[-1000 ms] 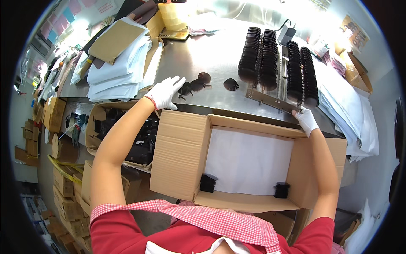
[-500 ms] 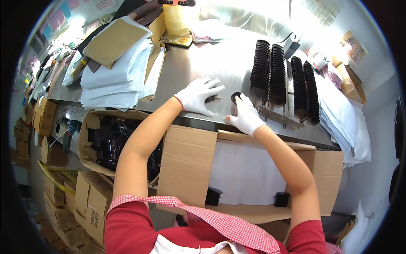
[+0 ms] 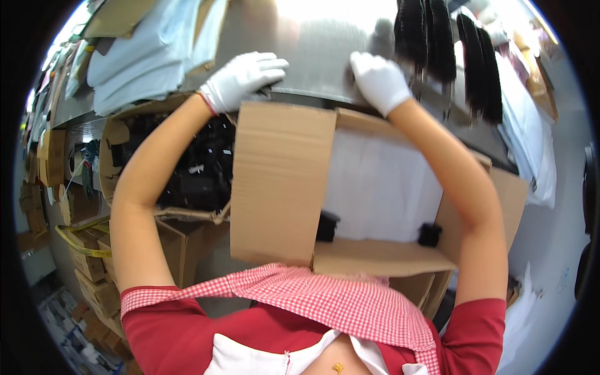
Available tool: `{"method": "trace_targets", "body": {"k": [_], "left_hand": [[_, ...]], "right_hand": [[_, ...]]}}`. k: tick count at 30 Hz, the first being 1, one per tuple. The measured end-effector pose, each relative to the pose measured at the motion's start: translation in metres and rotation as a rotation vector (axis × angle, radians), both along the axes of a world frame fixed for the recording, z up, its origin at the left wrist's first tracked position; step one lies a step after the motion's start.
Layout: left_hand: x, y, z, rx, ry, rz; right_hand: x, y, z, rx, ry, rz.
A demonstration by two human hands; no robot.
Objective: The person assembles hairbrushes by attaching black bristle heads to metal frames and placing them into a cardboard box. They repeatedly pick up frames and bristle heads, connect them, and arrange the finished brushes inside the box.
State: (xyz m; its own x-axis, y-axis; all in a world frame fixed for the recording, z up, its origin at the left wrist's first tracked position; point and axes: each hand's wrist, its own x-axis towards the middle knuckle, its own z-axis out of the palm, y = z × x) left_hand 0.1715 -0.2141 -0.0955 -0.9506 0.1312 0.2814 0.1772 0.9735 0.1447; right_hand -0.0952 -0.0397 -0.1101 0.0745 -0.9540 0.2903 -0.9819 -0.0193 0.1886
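My left hand [image 3: 245, 78], in a white glove, is at the table's front edge beside the box of black pieces. Its fingers are bent over a small dark piece [image 3: 265, 93], mostly hidden below them. My right hand [image 3: 380, 82], gloved too, is low over the metal table [image 3: 312, 53], left of the racks. Its fingers are curled downward, and whatever they may hold is hidden. Rows of stacked black discs [image 3: 431, 40] stand on the racks, blurred. Glossy black pieces in clear wrapping fill an open carton [image 3: 115, 147] below my left forearm.
An open cardboard box [image 3: 281, 181] lined with white sheet [image 3: 381, 181] lies between me and the table; black blocks [image 3: 430, 234] sit in its near corners. Light-blue bags [image 3: 144, 56] are piled at the left, more bags [image 3: 525, 131] at the right. Cartons [image 3: 94, 287] stand lower left.
The view has tipped down, so the table sits higher in the picture. My left hand has drawn left and its spread fingers have closed in. The disc by my right fingertips no longer shows.
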Motion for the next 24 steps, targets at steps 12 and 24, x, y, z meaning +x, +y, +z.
{"method": "trace_targets", "body": {"k": [12,24], "left_hand": [[0.014,0.023,0.029,2.217,0.498,0.609],[0.028,0.14,0.076,1.996,-0.059,0.116]], "right_hand": [[0.097,0.2,-0.017,0.281,-0.637,0.102],[0.111,0.199,-0.017,0.383,-0.916,0.047]]}}
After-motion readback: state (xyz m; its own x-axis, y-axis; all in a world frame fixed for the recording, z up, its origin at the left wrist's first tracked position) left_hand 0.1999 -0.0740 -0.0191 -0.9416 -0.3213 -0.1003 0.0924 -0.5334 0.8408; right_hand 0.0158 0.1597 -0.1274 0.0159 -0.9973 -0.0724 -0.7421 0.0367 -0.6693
